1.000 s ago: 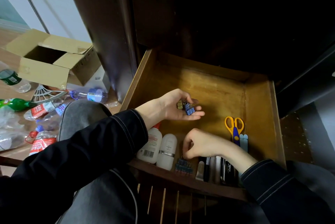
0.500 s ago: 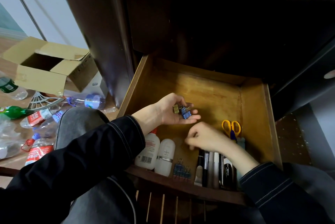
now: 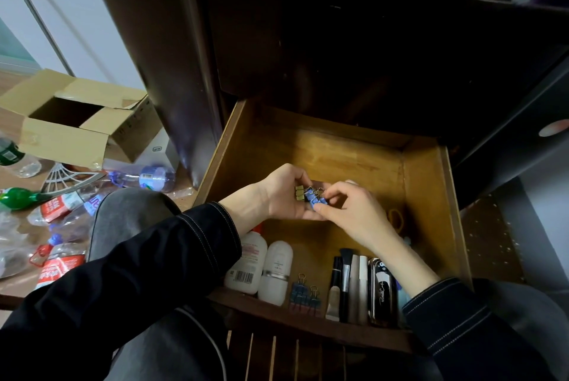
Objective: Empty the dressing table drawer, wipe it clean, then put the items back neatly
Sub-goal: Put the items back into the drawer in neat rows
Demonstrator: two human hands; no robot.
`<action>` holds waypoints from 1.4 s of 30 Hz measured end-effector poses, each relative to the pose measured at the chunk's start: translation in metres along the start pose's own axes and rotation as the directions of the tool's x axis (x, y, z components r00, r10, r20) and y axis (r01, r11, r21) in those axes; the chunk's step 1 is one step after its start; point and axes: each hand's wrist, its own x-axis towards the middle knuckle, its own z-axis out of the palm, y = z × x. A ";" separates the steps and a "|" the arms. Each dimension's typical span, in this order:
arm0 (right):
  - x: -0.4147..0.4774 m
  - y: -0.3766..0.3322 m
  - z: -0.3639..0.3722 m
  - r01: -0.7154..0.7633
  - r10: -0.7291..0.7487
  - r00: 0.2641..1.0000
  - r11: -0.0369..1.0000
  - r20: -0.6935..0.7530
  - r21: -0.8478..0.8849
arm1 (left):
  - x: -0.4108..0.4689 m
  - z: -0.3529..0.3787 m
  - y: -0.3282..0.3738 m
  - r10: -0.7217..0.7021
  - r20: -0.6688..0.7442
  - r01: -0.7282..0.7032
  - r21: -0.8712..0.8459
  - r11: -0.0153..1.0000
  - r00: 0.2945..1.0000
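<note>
The wooden drawer (image 3: 428, 183) stands pulled open below me. My left hand (image 3: 283, 192) hovers over its middle, palm up, cupping several small binder clips (image 3: 311, 195), blue and yellowish. My right hand (image 3: 348, 211) meets it from the right, fingertips pinching the blue clips in that palm. Along the drawer's front lie two white bottles (image 3: 261, 266), a row of blue binder clips (image 3: 303, 294), brushes and pens (image 3: 348, 285) and a dark glossy case (image 3: 381, 291). Yellow-handled scissors (image 3: 395, 219) show partly behind my right wrist.
The dark dressing table (image 3: 338, 41) rises above the drawer. On the floor to the left are an open cardboard box (image 3: 74, 122), several plastic bottles (image 3: 61, 205) and a white fan grille (image 3: 64, 179). My knee (image 3: 129, 214) sits beside the drawer's left wall.
My right hand rose from the drawer's front row, where it left blue clips, up to the clips in my left palm. The camera tilted down and nearer.
</note>
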 end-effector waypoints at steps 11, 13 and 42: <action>0.002 0.000 -0.005 -0.068 0.062 0.997 0.984 0.042 0.165 | 0.001 -0.003 0.000 0.072 -0.167 -0.080 -0.040 0.996 0.983; 0.003 0.001 -0.006 -0.096 0.098 0.995 0.981 -0.003 0.171 | 0.001 -0.003 0.000 0.073 -0.191 -0.085 -0.053 0.995 0.979; 0.001 0.000 -0.007 -0.041 0.054 0.995 0.989 -0.083 0.145 | 0.000 0.002 -0.004 0.079 -0.164 -0.019 0.337 0.941 0.983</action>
